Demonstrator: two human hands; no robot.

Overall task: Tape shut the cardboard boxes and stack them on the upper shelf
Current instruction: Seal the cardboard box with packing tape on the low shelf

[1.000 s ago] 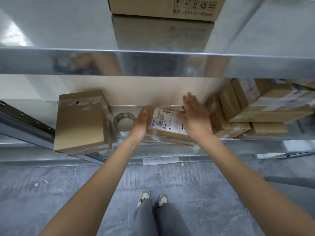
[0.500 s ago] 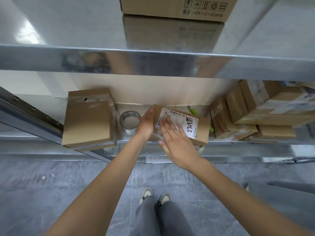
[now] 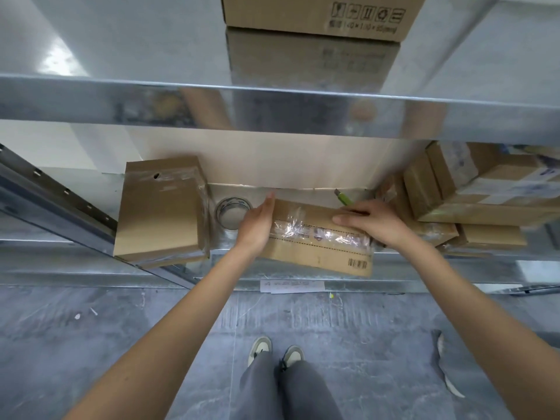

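Closest to the camera, a person's grey trousers and two pale shoes stand on a grey concrete floor. Both bare forearms reach forward to a small cardboard box at the front edge of the lower metal shelf, its taped seam facing up. The left hand lies flat against the box's left end, fingers straight; the right hand presses on its far right corner, fingers extended, thumb along the top. Just left sits a tape roll, then a larger taped box — and a green cutter behind. Stacked boxes fill the right. Farther up, one box rests on the upper shelf.
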